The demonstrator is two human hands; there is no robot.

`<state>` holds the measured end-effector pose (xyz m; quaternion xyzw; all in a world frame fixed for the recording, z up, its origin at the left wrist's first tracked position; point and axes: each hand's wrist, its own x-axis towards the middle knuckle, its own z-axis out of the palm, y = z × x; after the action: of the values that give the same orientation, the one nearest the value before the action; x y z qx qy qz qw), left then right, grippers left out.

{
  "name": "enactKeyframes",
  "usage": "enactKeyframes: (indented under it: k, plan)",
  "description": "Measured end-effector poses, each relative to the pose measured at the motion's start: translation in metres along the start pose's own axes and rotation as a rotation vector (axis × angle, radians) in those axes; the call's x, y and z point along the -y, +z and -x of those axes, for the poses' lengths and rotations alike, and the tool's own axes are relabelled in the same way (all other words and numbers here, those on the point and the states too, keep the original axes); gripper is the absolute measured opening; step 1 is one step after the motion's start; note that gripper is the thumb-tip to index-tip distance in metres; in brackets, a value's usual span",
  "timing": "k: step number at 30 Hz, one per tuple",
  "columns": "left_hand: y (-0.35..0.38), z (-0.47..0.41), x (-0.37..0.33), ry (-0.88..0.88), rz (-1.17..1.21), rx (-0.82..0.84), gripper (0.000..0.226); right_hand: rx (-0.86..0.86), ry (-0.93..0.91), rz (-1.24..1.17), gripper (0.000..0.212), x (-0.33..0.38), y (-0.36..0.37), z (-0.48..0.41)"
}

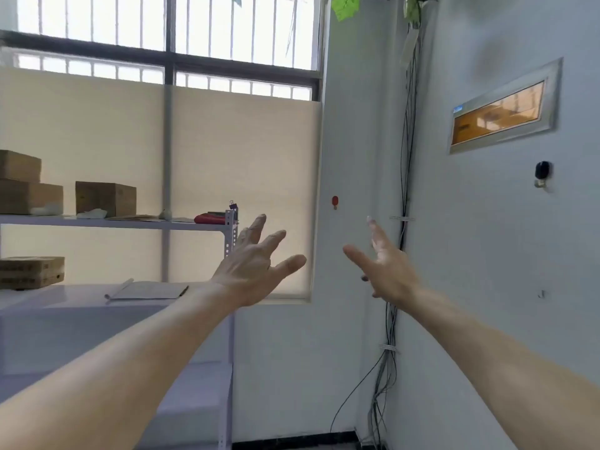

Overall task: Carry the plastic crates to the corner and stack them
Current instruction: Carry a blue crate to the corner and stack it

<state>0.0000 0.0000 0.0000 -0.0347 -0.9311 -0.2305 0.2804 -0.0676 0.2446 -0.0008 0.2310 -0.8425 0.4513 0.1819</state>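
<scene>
Fingers (276, 238) spread: left hand (251, 271), right hand (391, 274).

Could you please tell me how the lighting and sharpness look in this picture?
Head view: the window is blown out by daylight; the left hand and right hand are slightly soft; the cables on the wall bow, suggesting wide-angle distortion.

Bright daylight enters through barred window (168, 30); upper panes blown out to white. Blind (240, 190) glows cream, backlit. White wall (487, 254) evenly lit, faint soft shadows. Overall image soft, slight motion blur. Wide-angle bending visible at frame edges.
</scene>
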Motion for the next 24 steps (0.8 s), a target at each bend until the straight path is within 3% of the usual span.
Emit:
enactKeyframes:
  k: [5,9,15,24]
  plan:
    - [0.018,-0.007,0.000,0.087,-0.124,0.028,0.108,0.001,-0.008,0.318,0.111,-0.010,-0.008,0.018]
    - [0.036,-0.013,0.003,0.186,-0.160,0.056,0.131,-0.007,0.067,0.428,0.096,-0.010,-0.013,0.040]
    - [0.064,-0.011,-0.008,0.311,-0.068,0.154,0.132,-0.105,0.242,0.528,0.079,-0.016,-0.019,0.086]
    - [0.126,0.027,-0.072,0.530,0.198,0.397,0.111,-0.220,0.467,0.635,0.118,-0.020,-0.058,0.192]
